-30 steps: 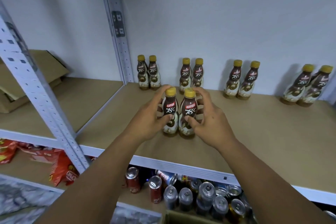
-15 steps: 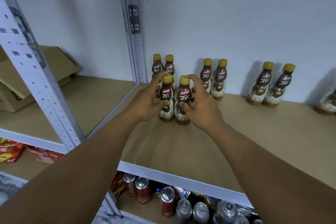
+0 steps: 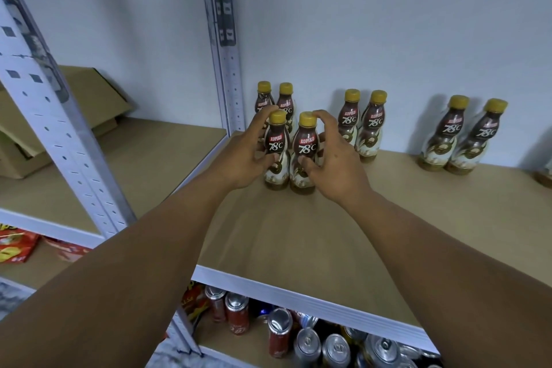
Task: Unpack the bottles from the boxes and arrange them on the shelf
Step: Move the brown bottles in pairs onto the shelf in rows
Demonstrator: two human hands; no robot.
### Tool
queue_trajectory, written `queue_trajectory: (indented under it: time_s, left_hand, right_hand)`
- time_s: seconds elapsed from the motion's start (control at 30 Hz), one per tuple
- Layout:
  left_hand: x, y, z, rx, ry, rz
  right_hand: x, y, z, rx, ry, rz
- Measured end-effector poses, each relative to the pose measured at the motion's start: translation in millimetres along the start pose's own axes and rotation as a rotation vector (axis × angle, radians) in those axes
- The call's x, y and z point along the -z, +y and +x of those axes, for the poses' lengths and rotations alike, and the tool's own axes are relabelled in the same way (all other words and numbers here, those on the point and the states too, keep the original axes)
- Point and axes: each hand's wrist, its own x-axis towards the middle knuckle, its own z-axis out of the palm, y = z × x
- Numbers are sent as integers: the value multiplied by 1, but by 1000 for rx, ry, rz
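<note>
Eight bottles stand upright in plain view on the shelf [image 3: 298,233], in four pairs; three pairs line the back edge against the wall: the back-left pair [image 3: 285,98] in the corner by the upright post [image 3: 227,84], the middle pair [image 3: 363,125] near it, the right pair [image 3: 466,134] well apart from that; a sliver at the far right of the view may be a ninth, though too little shows to be sure; the fourth pair stands just in front of the back-left pair, bases on the board, the two touching side by side; the left hand [image 3: 242,155] curls its fingers round the left front bottle [image 3: 276,149], thumb across the lower label; the right hand [image 3: 334,158] grips the right front bottle [image 3: 304,152], thumb on its front and fingers arched round behind the neck; this pair looks all but placed, with only the letting go remaining; one pair alone stands forward of the back row, so I judge the arranging well short of finished; a cardboard box [image 3: 89,92] lies on the neighbouring bay to the left, its contents hidden, so how many bottles remain to unpack cannot be told; cans [image 3: 277,334] crowd the level below
</note>
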Motion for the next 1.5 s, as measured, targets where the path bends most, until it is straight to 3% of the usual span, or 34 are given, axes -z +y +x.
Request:
queue_trajectory:
  time_s: [1.5]
  left_hand:
    - [7,-5,10,33,-59,-54]
  right_hand:
    - [-9,2,9,-32,21,-9]
